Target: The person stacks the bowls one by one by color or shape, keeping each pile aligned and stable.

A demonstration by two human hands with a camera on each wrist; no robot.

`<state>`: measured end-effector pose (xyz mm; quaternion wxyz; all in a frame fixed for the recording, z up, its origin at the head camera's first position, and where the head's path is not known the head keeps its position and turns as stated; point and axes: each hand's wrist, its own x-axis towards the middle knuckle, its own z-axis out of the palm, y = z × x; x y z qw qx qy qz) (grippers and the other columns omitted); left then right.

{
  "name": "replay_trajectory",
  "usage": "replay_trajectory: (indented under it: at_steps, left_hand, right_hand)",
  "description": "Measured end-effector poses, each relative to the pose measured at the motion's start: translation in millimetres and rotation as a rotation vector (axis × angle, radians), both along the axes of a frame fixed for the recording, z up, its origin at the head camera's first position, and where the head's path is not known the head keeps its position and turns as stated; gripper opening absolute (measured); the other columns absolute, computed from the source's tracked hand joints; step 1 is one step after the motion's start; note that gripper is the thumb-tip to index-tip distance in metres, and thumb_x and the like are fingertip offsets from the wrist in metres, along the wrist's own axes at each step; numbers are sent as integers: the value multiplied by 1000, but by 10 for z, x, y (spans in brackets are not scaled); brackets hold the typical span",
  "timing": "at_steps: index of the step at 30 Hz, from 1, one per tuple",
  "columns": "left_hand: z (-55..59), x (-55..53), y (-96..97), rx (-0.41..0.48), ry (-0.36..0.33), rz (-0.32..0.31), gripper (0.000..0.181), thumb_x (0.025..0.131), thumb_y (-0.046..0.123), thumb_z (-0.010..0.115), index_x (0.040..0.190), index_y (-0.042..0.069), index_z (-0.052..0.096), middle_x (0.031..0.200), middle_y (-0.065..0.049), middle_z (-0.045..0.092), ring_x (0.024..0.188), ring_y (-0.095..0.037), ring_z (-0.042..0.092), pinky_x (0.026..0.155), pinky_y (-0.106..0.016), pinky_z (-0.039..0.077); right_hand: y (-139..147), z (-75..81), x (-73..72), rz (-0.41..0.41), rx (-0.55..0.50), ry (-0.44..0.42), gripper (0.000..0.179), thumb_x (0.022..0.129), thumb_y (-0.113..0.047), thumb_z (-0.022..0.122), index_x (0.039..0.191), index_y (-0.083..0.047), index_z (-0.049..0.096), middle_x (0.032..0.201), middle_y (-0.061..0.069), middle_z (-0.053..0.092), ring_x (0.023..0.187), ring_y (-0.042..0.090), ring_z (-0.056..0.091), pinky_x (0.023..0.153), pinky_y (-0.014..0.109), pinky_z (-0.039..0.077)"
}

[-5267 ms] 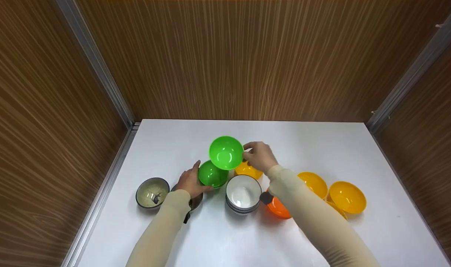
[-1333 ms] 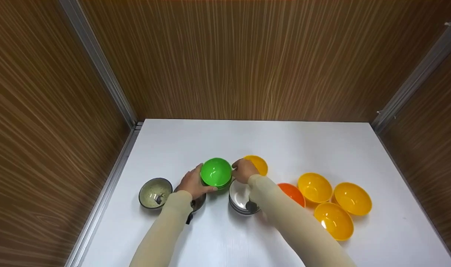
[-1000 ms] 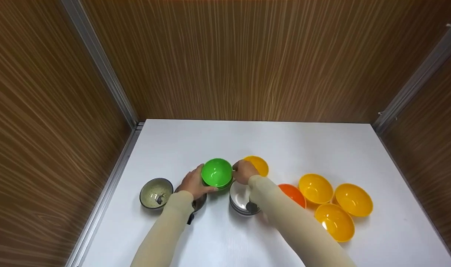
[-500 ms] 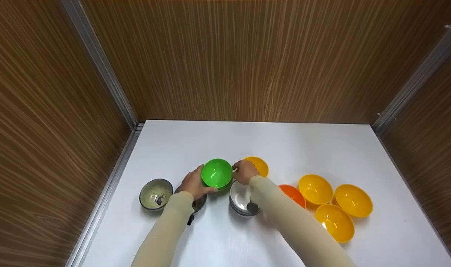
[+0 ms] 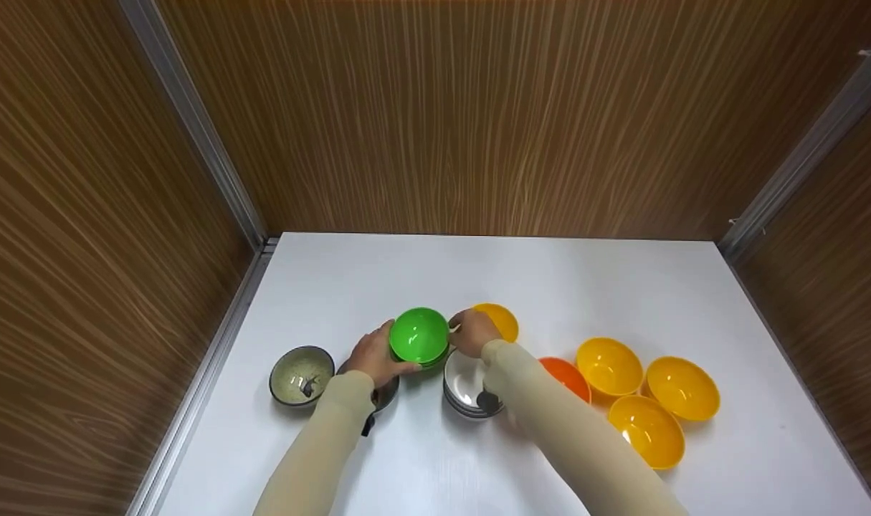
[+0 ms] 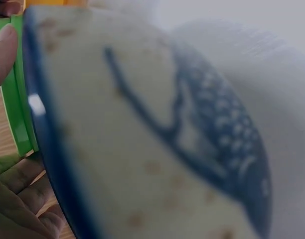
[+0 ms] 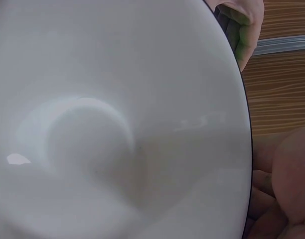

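Note:
A bright green bowl [image 5: 419, 335] sits nested in at least one more green bowl. From the left, my left hand [image 5: 375, 357] grips this stack; the left wrist view shows its thumb [image 6: 4, 52] over the green rims and the other fingers beneath. My right hand [image 5: 472, 332] is at the stack's right side, fingers curled and pinching the rim. Its fingertips are partly hidden in the head view. Below the right wrist stands a pile of white bowls [image 5: 465, 381] with dark rims. Behind the right hand is a yellow bowl [image 5: 502, 322].
A speckled grey-green bowl [image 5: 292, 374] stands at the left, and another dark-rimmed bowl [image 5: 388, 393] is partly under the left wrist. An orange bowl [image 5: 567, 375] is half hidden by the right forearm. Several yellow bowls [image 5: 682, 387] are at the right. Wood-grain walls [image 5: 435, 122] enclose the white table [image 5: 378, 265].
The right hand has lowered the green bowl it held up onto the green bowl at the left hand. During the last second both hands have stayed still.

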<state>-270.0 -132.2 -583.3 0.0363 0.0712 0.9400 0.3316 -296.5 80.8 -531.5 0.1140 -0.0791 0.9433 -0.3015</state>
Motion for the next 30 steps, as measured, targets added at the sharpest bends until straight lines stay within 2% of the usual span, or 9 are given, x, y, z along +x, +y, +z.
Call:
replay_trajectory:
  at_steps: [11,17,20,22,26,30]
  left_hand:
    - [-5,27,22,-5,17,-27,110,66,46,86,149,2,29,140,-18,48,127,-34,46,108,-48,35]
    - [65,103,26,-22,46,-29,112,68,51,83,150,2,26,144,-18,42,132,-34,41,110,-47,33]
    - [153,185,27,-29,86,-16,108,70,54,81,149,3,28,145,-16,41,134,-32,38,110,-47,31]
    - [222,260,27,-22,125,-9,104,72,54,79,149,5,31,146,-16,40,135,-32,37,110,-47,31]
    - [336,456,17,-14,227,-10,95,77,53,75,147,5,34,146,-16,39,136,-31,36,110,-46,32]
    - [387,672,-15,-15,352,-6,89,79,53,73,144,4,39,144,-15,42,134,-30,38,109,-45,34]
  right_hand:
    - [69,18,29,1,-20,-4,33,86,-13,66,116,0,66,100,13,71,92,24,66,82,35,54]
    - [311,159,58,15,-17,57,35,89,-19,64,120,-2,65,104,12,70,96,24,64,87,37,52]
    - [556,300,93,15,-60,60,36,91,-20,64,123,-3,63,108,11,68,98,24,63,88,39,52]
    - [755,405,132,-2,-107,32,38,92,-22,64,126,-4,61,111,11,67,99,24,62,88,40,53]
    - [1216,584,238,-45,-186,13,41,94,-26,62,130,-7,57,119,12,64,106,26,61,92,44,51]
    - [1700,706,413,-93,-239,-9,51,94,-41,60,134,-10,53,131,13,57,118,30,55,99,48,46]
